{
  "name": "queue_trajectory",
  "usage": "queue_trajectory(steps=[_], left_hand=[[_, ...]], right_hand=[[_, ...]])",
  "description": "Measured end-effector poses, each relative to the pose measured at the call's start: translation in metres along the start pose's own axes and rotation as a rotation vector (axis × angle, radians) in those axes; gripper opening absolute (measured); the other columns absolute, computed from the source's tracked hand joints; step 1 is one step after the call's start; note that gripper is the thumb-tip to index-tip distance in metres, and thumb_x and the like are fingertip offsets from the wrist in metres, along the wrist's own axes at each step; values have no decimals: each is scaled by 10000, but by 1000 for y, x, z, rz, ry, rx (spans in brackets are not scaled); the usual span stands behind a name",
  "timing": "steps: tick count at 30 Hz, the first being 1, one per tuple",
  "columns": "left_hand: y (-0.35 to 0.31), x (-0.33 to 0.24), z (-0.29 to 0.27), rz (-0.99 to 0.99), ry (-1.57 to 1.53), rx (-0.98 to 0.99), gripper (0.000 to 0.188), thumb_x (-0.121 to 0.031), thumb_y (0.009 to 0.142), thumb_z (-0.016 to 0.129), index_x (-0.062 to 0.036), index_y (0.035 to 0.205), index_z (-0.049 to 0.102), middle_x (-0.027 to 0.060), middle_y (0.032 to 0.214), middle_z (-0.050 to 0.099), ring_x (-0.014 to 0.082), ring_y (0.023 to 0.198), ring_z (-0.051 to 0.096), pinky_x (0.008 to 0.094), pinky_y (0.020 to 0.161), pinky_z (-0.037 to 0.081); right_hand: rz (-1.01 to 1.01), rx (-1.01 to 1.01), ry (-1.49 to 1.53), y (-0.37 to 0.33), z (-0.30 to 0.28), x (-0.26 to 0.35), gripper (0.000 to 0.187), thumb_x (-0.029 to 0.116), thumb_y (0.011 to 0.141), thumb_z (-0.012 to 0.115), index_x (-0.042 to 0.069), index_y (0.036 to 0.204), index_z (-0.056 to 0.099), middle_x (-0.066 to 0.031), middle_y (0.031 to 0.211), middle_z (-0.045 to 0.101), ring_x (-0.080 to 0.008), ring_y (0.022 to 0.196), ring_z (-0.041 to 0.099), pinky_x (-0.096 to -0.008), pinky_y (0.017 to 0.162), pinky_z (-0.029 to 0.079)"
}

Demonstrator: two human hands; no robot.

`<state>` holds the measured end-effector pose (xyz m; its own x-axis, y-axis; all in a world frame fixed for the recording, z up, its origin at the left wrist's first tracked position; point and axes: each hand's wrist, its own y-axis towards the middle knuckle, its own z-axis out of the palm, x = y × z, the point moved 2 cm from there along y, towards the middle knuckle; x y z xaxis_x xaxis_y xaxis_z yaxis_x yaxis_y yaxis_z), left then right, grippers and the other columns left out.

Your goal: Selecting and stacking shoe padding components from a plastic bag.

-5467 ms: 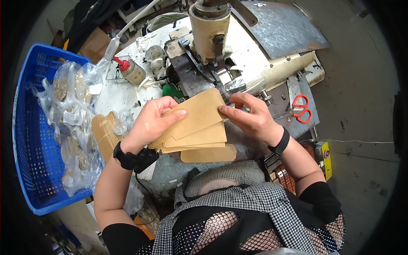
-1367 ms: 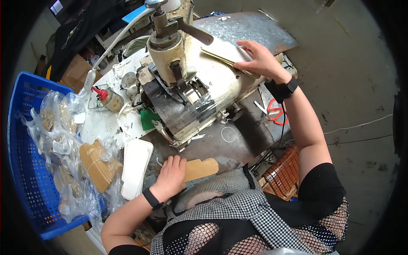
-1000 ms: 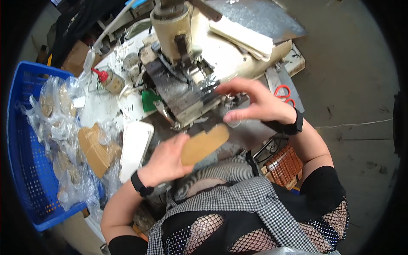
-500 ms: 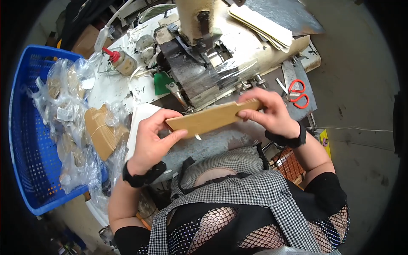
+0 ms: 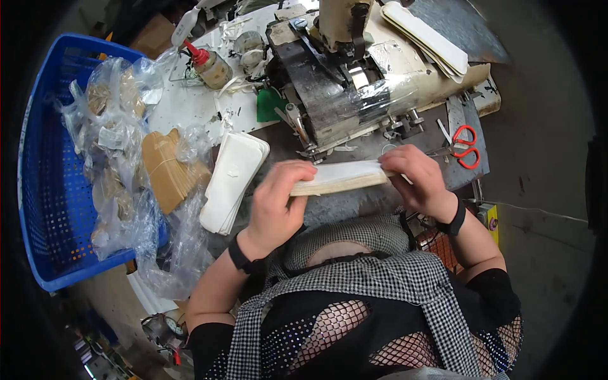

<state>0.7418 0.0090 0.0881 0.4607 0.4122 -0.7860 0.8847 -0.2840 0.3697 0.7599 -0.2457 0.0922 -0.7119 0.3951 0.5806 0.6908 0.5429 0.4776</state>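
Note:
Between my two hands is a stack of flat pieces (image 5: 342,177), white on top with cream layered edges. My left hand (image 5: 278,201) closes round its left end, fingers over the top and thumb below. The other end is gripped by my right hand (image 5: 417,180), whose thumb is hidden. Just beyond the stack stands a machine (image 5: 316,82) with a dark metal bed and a cream body. To the left of my left hand lies another stack of white rounded pieces (image 5: 234,180).
A blue basket (image 5: 30,209) at the left holds plastic bags, with a tied bundle of tan pieces (image 5: 166,166) by it. Red-handled scissors (image 5: 467,147) lie right of the machine. A red-tipped bottle (image 5: 215,69) and more cream pieces (image 5: 434,44) sit farther back.
The stack in my hands has turned from its tan face to its white face. My left hand has moved right, uncovering the white stack on the table. The whole view has shifted.

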Motion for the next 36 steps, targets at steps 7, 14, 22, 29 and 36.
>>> queue_trajectory(steps=[7,14,22,29,36], left_hand=[[-26,44,55,-273,-114,200,209,75,797,560,-9,984,516,137,907,594,284,884,626,348,745,490],[-3,16,9,6,-57,-277,301,70,681,694,-31,909,523,135,1018,611,273,958,596,338,822,479],[5,9,1,-242,-785,91,657,-78,759,739,-42,1322,402,136,1286,502,212,1153,509,326,991,381],[43,-5,26,-268,-1221,-1,932,-367,686,802,-81,1382,253,213,1287,444,358,1184,489,436,967,439],[43,-6,30,-296,-1211,64,645,-302,729,741,-88,1223,386,141,1114,500,274,1009,567,411,874,499]], right_hand=[[13,391,-300,-33,52,-29,300,81,739,558,63,1038,560,-73,913,578,-231,833,550,-347,746,444],[-289,-120,-495,-4,13,3,309,110,710,625,65,1015,614,-48,914,586,-191,805,556,-329,726,462],[424,115,437,0,5,15,263,98,812,657,26,1060,607,-102,933,637,-182,807,603,-300,733,477],[1117,208,1612,13,32,36,273,118,893,600,7,1137,551,-43,1021,640,-91,912,611,-230,797,489],[790,2,1388,10,22,42,552,104,851,654,39,1289,325,-85,1114,558,-119,959,584,-249,851,463]])
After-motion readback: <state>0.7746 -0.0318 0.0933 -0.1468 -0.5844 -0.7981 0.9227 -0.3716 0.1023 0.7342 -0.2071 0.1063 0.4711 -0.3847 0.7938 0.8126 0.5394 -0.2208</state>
